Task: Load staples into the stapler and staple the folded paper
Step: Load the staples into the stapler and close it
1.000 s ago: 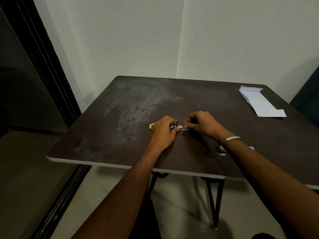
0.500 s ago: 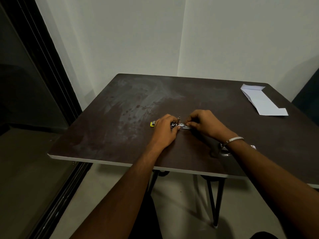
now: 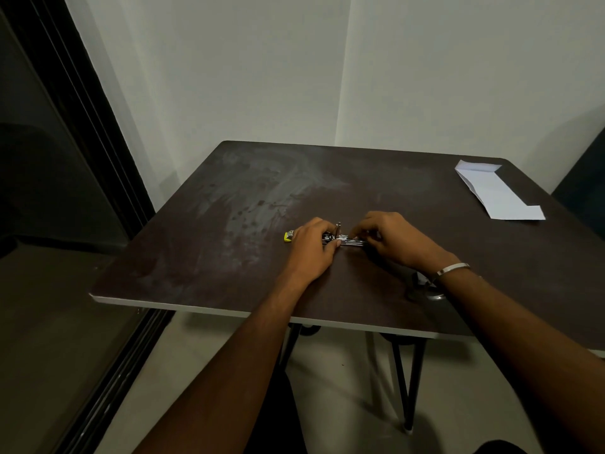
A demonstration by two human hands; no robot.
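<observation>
A small metal stapler [image 3: 343, 240] lies opened on the dark table [image 3: 229, 250] near the middle. My left hand [image 3: 312, 247] holds its left end down; a yellow tip [image 3: 288, 236] sticks out beyond my fingers. My right hand [image 3: 391, 239] pinches the shiny channel at its right end, where a thin strip that may be staples sits; my fingers hide most of it. The folded white paper [image 3: 494, 194] lies flat at the far right of the table, well away from both hands.
A small round metallic object [image 3: 432, 291] sits by my right wrist near the front edge. The table stands in a wall corner, with a dark door frame [image 3: 82, 132] to the left and black folding legs [image 3: 411, 381] below.
Both hands stay on the stapler at the same spot. My right fingers have shifted slightly along the channel. The paper has not moved.
</observation>
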